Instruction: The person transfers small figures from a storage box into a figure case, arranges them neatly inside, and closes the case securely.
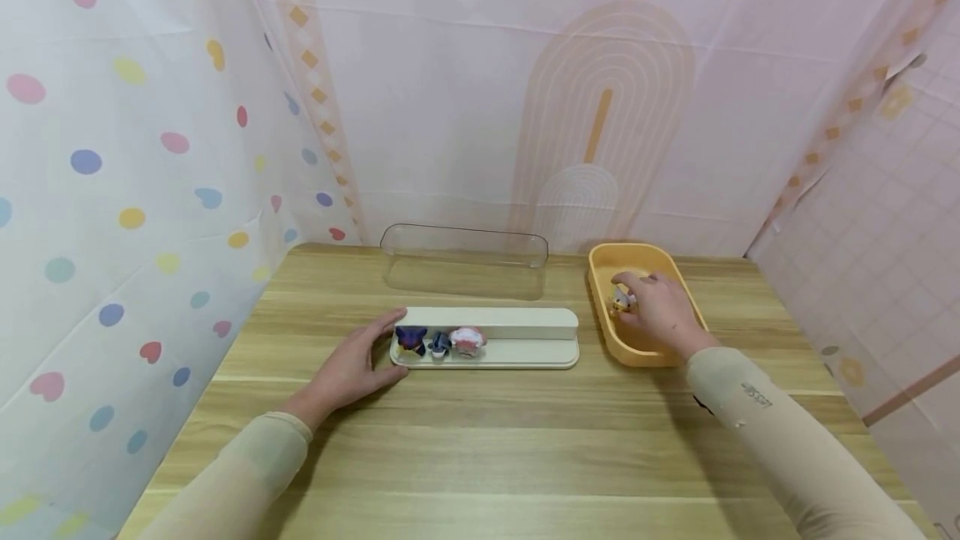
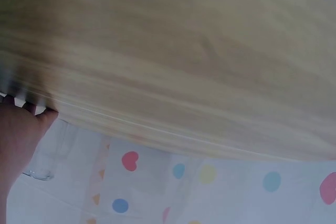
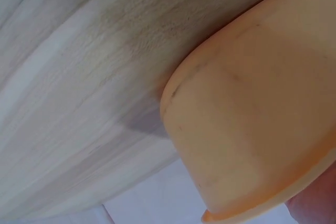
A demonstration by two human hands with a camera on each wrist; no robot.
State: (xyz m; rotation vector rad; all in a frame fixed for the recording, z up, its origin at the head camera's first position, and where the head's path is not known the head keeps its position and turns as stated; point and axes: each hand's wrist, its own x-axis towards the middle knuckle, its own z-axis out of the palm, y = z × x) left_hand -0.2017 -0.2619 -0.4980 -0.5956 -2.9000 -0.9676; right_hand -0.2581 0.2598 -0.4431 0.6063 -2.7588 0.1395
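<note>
My left hand [image 1: 356, 369] holds the left end of a long cream stepped display base [image 1: 525, 350], thumb at the front edge and fingers at the back. On the base's lower step, at its left end, stand a dark purple figurine [image 1: 411, 340], a small blue-grey figurine [image 1: 438, 345] and a pink-and-white figurine [image 1: 468, 342]. My right hand [image 1: 663, 311] reaches into a yellow-orange plastic basket [image 1: 609, 340] and pinches a small grey-and-yellow figurine [image 1: 621, 300] between thumb and fingers. The right wrist view shows mostly the basket's outer wall [image 3: 247, 103]; the pinched figurine is hidden there.
Behind the base stands a clear plastic cover [image 1: 465, 265] with a dark rim, near the back edge of the wooden table [image 1: 480, 457]. Patterned cloth [image 1: 450, 107] hangs behind the table and along both sides.
</note>
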